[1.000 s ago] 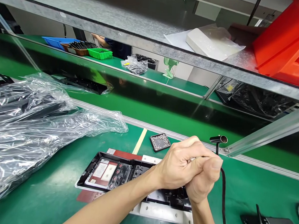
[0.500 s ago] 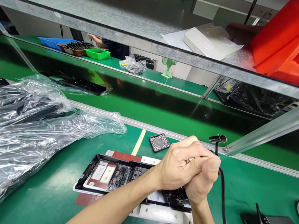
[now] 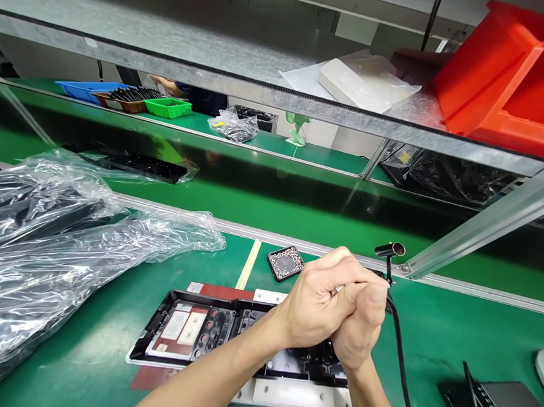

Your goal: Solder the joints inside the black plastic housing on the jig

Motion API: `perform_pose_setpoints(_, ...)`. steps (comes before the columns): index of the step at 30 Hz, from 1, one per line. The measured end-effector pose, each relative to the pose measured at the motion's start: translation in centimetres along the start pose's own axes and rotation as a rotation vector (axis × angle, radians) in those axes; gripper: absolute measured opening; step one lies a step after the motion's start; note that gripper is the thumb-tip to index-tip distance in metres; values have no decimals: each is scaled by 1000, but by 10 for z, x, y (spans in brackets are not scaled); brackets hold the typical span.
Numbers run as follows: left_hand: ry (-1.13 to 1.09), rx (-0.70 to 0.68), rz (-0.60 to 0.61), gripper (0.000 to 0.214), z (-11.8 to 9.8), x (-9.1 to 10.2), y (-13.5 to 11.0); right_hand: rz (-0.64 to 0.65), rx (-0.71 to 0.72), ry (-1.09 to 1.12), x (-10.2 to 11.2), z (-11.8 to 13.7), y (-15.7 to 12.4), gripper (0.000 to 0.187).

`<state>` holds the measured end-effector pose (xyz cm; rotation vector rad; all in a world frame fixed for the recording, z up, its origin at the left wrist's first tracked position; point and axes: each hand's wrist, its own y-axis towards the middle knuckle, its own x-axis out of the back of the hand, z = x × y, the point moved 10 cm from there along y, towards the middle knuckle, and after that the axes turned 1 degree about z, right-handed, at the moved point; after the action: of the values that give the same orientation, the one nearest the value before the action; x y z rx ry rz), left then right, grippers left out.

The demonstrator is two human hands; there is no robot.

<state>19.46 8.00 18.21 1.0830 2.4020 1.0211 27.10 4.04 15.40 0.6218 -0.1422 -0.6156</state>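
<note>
Above the right part of a long black plastic housing (image 3: 153, 334), my left hand (image 3: 319, 295) and my right hand (image 3: 361, 325) are closed and pressed together. Their fingers are curled in. A small glint shows between them, but I cannot make out what they hold. The housing lies inside-up, its middle and right end partly hidden by my forearms and hands. Just beyond my hands stands a small black holder with a metal tube (image 3: 390, 250). A black cable (image 3: 401, 359) runs from beside my right hand toward the front edge.
A small black tray of screws (image 3: 285, 264) lies behind the housing. Clear plastic bags (image 3: 89, 247) with dark parts cover the left. A black slotted item (image 3: 513, 405) sits at right front. Overhead, a metal shelf (image 3: 192, 69) bears a red bin (image 3: 487, 75). A person's arm shows beyond.
The whole view has shifted slightly, with the shelf and far bench lower in the picture. My hands stay pressed together over the housing, with little visible movement.
</note>
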Motion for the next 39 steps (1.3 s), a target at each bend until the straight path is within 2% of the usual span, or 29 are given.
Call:
perform_pose_setpoints(17,-17,2,-6,29,2,0,-1,16,7,-25,-1,-1,0,58)
perform_pose_setpoints(39,-3,24,-9,28,4,-1,-1,-23,14,-10,-8,17,8,59)
